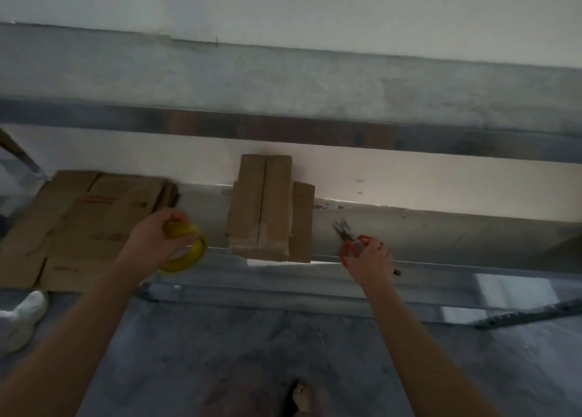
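My left hand [157, 235] grips a yellow roll of tape [189, 249], fingers curled through and round it, left of a closed cardboard box [263, 208]. The box lies on a low grey shelf [441, 234], its top flaps meeting in a seam, with clear tape at its near end. My right hand [368, 259] holds red-handled scissors [351, 242] to the right of the box, blades pointing up and left, slightly apart. The frame is blurred.
A pile of flattened cardboard boxes [78, 224] lies on the shelf at the left. A white shoe [23, 319] shows at the left edge on the grey floor [252, 353]. A metal rail [283, 130] runs above the shelf along the white wall.
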{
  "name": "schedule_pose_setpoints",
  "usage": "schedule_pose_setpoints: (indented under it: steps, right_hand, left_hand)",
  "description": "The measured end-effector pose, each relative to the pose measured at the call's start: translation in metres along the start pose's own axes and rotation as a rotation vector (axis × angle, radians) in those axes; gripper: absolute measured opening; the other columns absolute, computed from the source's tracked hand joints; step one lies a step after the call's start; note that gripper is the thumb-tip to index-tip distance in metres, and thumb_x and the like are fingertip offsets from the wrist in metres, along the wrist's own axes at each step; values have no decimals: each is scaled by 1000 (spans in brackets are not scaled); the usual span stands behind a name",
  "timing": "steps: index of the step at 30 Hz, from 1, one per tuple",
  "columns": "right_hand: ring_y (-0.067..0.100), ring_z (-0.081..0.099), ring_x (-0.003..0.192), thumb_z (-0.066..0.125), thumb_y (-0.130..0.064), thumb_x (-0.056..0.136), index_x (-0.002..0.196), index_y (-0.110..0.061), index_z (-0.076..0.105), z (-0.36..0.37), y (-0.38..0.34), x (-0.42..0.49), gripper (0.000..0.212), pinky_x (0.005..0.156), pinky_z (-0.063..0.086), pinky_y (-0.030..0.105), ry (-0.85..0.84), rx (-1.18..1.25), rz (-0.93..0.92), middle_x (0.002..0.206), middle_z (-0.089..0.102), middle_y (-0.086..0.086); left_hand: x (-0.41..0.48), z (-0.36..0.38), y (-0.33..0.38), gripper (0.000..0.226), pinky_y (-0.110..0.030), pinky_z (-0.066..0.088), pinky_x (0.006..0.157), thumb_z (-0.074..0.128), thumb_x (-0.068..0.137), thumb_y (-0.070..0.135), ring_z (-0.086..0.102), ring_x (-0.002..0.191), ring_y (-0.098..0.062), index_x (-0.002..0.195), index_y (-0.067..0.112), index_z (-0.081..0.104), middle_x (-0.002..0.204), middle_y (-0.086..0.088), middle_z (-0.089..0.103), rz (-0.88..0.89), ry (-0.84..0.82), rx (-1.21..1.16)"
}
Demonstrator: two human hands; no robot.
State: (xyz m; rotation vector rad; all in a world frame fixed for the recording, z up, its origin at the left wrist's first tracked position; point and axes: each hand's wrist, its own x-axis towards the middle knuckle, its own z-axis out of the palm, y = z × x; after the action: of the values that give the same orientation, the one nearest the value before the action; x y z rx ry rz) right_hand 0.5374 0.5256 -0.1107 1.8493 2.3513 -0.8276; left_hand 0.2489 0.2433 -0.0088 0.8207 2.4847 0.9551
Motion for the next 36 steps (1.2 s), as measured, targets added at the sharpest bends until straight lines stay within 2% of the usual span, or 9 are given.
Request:
schedule_pose_setpoints:
  steps: [3, 6, 8, 12, 16, 21, 25, 29, 36]
  right_hand:
    - [39, 31, 134, 54, -36, 96, 143, 1, 31, -1, -4, 16, 64, 113, 29, 46, -20, 52, -13, 146, 34, 24]
    - [35, 28, 134, 51, -32, 96, 143, -7, 38, -3, -6, 21, 54, 112, 32, 46, -21, -2, -74, 147, 29, 15]
    - [32, 23, 137, 49, -34, 96, 144, -14, 39, -6, -7, 20, 53, 110, 35, 49, -42, -74, -93, 150, 29, 8]
    - [24, 18, 146, 42, -43, 99, 150, -26, 33, -16, -2, 6, 54, 115, 28, 47, -61, -226, -198, 157, 27, -1]
    - [27, 27, 143, 45, -37, 99, 146, -21, 41, -25, -18, -45, 49, 111, 35, 48, 130, -170, -316, 154, 35, 3]
    - [30, 28, 145, 46, -38, 98, 147, -24, 41, -9, -85, -138, 51, 116, 27, 48, 251, -139, -572, 154, 37, 7]
    - [30, 32, 142, 42, -44, 98, 145, -22, 47, 26, -166, -191, 52, 113, 33, 50, 280, -40, -721, 151, 43, 6]
    - [29, 35, 141, 51, -38, 97, 136, -17, 55, 57, -226, -211, 44, 112, 33, 46, 230, 36, -735, 144, 50, 7]
    - [13, 61, 101, 67, -34, 91, 112, -19, 68, 80, -256, -216, 26, 87, 48, 24, 120, 387, -584, 109, 70, -3]
  left_hand:
    - [-6, 2, 1, 28, -25, 40, 62, 81, 74, 31, 55, 84, -11, 89, 39, 58, 90, 17, 58, -15, 14, 18]
    - [-11, 5, 4, 29, -28, 39, 67, 81, 75, 29, 53, 90, -14, 94, 35, 60, 93, 13, 57, -38, 20, 34]
    - [-13, 6, 7, 29, -28, 40, 68, 81, 75, 30, 53, 91, -14, 94, 34, 60, 94, 13, 58, -42, 8, 35]
    - [-14, 6, 13, 30, -29, 39, 71, 82, 74, 24, 53, 91, -14, 95, 29, 61, 97, 8, 58, 6, -8, 29]
    - [-12, 0, 11, 28, -19, 40, 64, 81, 75, 21, 56, 86, -6, 93, 29, 61, 96, 11, 59, 73, -65, 17]
    - [-6, -17, 1, 29, -12, 37, 62, 81, 73, 22, 56, 85, 0, 89, 32, 60, 93, 16, 59, 176, -113, -5]
    - [0, -34, -9, 31, -5, 38, 64, 82, 72, 21, 53, 89, 12, 88, 34, 58, 92, 17, 58, 306, -175, -24]
    - [-2, -46, -22, 31, -7, 37, 69, 82, 71, 17, 54, 86, 4, 91, 27, 60, 90, 18, 58, 459, -215, -12]
    - [-1, -67, -41, 29, -11, 37, 71, 83, 69, 13, 56, 84, -11, 93, 10, 66, 92, 0, 63, 552, -193, 3]
